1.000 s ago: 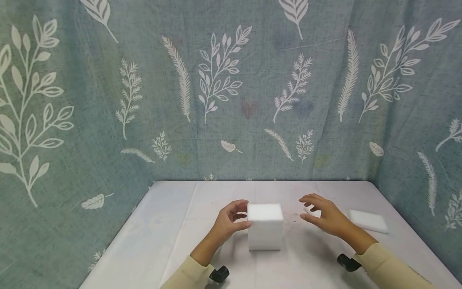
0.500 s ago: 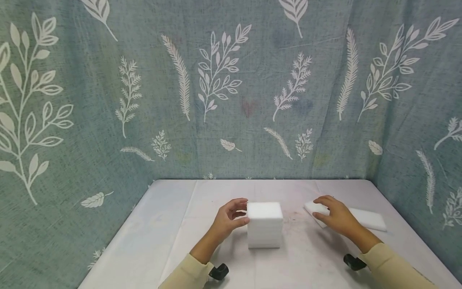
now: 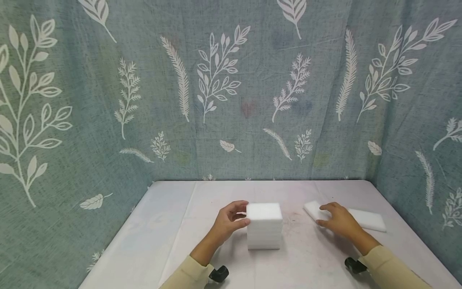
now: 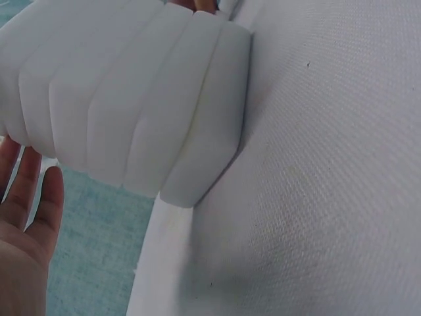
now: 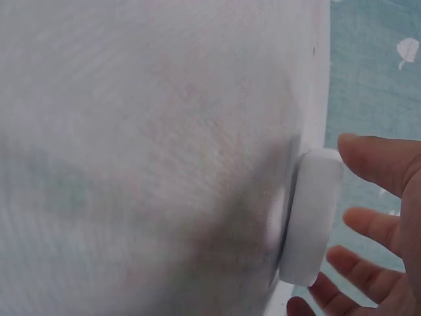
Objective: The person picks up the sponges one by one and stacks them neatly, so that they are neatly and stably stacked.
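A stack of several white foam pads point(image 3: 264, 228) stands upright at mid-table. My left hand point(image 3: 227, 220) rests at its left side, with the thumb at the front edge and fingertips at the rear. In the left wrist view, those fingers point(image 4: 47, 204) touch the side of the layered pads point(image 4: 131, 99). To the right, my right hand point(image 3: 341, 220) is low over a loose foam pad point(image 3: 313, 209) and partly hides it. From the right wrist view, the thumb is near one end of that pad point(image 5: 310, 217), and the other fingers are spread around it.
Another white foam pad point(image 3: 369, 220) lies behind my right hand, partly hidden. A white cloth point(image 3: 180, 249) covers the table. Leaf-patterned curtains point(image 3: 231, 100) stand along the back and sides. Black wrist mounts point(image 3: 219, 274) hang under both sleeves.
My right hand has moved right, away from the stack, and then lowered toward the loose pad, which has come into fuller view. The left hand and stack stay in place.
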Motion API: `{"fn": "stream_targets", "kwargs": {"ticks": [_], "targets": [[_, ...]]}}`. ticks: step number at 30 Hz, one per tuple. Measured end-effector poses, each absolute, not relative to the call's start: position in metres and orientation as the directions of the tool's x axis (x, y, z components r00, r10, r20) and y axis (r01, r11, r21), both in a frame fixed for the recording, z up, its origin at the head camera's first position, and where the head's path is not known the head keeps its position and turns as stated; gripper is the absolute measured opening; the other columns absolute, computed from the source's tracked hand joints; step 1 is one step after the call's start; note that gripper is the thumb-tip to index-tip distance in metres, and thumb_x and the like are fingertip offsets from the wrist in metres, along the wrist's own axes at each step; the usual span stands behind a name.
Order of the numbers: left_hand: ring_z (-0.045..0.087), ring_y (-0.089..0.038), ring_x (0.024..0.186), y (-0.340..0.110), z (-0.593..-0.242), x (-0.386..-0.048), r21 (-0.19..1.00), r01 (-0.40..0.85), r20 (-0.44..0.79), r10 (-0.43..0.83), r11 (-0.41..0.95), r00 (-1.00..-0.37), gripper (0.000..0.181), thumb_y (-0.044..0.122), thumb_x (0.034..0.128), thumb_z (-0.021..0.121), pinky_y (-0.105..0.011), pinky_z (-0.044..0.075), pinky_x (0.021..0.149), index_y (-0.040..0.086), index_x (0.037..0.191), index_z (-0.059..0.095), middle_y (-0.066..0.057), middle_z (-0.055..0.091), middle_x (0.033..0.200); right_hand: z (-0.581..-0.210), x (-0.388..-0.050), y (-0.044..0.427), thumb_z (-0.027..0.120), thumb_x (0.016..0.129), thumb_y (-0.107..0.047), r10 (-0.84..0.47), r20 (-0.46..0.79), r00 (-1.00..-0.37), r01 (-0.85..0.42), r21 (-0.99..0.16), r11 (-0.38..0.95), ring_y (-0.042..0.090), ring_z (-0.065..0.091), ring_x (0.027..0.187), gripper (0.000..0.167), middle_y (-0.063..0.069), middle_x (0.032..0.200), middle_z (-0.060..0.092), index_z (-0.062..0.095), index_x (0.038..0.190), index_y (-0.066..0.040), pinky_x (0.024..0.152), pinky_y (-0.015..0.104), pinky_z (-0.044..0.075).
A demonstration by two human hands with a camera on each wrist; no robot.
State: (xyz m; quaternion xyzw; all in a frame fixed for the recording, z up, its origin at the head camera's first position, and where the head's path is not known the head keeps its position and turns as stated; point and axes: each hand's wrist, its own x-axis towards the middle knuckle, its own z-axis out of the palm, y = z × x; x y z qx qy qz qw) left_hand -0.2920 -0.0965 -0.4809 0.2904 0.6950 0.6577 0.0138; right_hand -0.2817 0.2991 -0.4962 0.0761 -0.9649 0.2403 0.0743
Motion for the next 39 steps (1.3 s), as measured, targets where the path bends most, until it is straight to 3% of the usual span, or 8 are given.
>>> {"fn": "stream_targets", "kwargs": {"ticks": [5,10,22,28,39], "targets": [[0.056,-0.03,0.114,-0.096,-0.48,-0.293,0.929,0.369,0.345,0.427,-0.03,-0.836,0.053,0.0,0.0852,0.072,-0.061,0.037,0.099,-0.005,0.134,0.052,-0.018,0.061,0.123,-0.5,-0.283,0.3,0.078,0.08,-0.042,-0.093,0.139,-0.986,-0.146,-0.442,0.885,0.049,0.048,0.116,0.064,0.028,0.126,0.052,0.061,0.123,0.003,0.09,0.062,0.042],[0.056,-0.031,0.114,-0.095,-0.478,-0.293,0.928,0.372,0.34,0.432,-0.011,-0.835,0.053,0.001,0.0858,0.072,-0.06,0.038,0.099,-0.005,0.135,0.052,-0.019,0.06,0.124,-0.497,-0.283,0.299,0.08,0.077,-0.044,-0.076,0.11,-0.991,-0.116,-0.424,0.898,0.047,0.051,0.112,0.069,0.028,0.123,0.052,0.061,0.123,0.003,0.087,0.06,0.044],[0.056,-0.033,0.114,-0.097,-0.475,-0.291,0.921,0.385,0.374,0.428,-0.064,-0.823,0.054,0.009,0.0843,0.076,-0.053,0.042,0.1,0.001,0.133,0.054,-0.018,0.061,0.123,-0.494,-0.287,0.302,0.08,0.076,-0.023,-0.134,0.114,-0.984,-0.171,-0.443,0.88,0.048,0.052,0.112,0.057,0.027,0.121,0.054,0.061,0.124,0.001,0.089,0.059,0.043],[0.057,-0.03,0.113,-0.097,-0.479,-0.293,0.932,0.356,0.35,0.423,-0.069,-0.835,0.059,0.01,0.0813,0.079,-0.06,0.037,0.101,0.0,0.133,0.053,-0.015,0.061,0.122,-0.497,-0.288,0.302,0.081,0.074,-0.015,-0.165,0.125,-0.978,-0.204,-0.445,0.872,0.048,0.05,0.116,0.054,0.028,0.124,0.055,0.062,0.122,0.002,0.093,0.059,0.042],[0.058,-0.028,0.111,-0.095,-0.482,-0.29,0.927,0.371,0.356,0.428,-0.052,-0.83,0.057,0.014,0.0837,0.077,-0.055,0.043,0.098,0.0,0.133,0.053,-0.012,0.062,0.122,-0.491,-0.288,0.305,0.077,0.081,-0.027,-0.193,0.076,-0.978,-0.207,-0.418,0.885,0.047,0.053,0.111,0.055,0.027,0.121,0.054,0.06,0.126,-0.001,0.088,0.059,0.044]]}}
